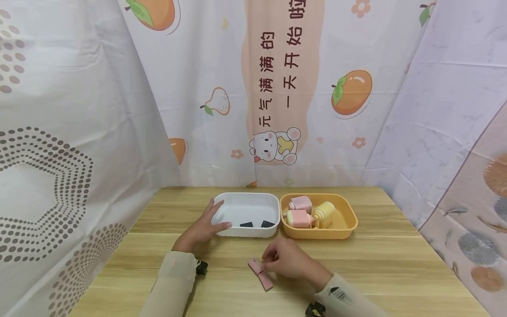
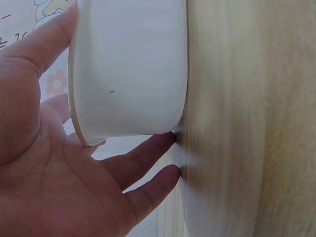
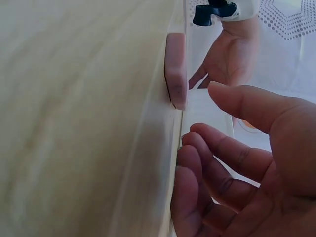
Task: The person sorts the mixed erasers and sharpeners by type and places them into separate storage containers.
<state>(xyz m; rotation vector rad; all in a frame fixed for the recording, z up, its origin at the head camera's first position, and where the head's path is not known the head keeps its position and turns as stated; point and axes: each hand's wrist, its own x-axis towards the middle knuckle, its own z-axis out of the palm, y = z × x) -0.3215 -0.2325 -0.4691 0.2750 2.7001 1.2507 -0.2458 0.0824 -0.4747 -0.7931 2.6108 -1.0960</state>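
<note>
My left hand (image 1: 202, 226) rests at the left end of a white tray (image 1: 245, 233), its thumb over the front rim and its fingers spread along the end wall. In the left wrist view, two of those fingertips (image 2: 170, 173) reach down to the tabletop beside the tray. Two small black pieces (image 1: 267, 224) lie inside the tray by its front wall. On the table is a slim pink bar (image 1: 266, 281) with a dark line across its middle. My right hand (image 1: 291, 259) hovers right beside the bar, thumb and loosely bent fingers apart, nothing between them.
A yellow tray (image 1: 340, 233) stands against the white tray's right end. It holds two pink bottles (image 1: 299, 219) and a pale yellow bottle (image 1: 325, 212). Behind the wooden table (image 1: 376, 264) hangs a printed curtain (image 1: 214, 145), with more cloth at both sides.
</note>
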